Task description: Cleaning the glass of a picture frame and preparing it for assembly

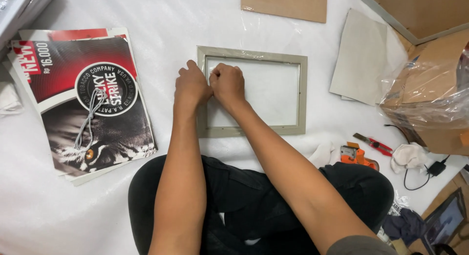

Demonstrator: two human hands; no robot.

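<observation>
The grey picture frame (252,92) lies flat before your knees, its long axis left to right. Your left hand (191,84) and right hand (227,83) touch each other at its upper left corner, fingers curled together, pressing there.

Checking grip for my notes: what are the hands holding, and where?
Both the left hand and right hand press on the grey picture frame at its upper-left corner.
</observation>
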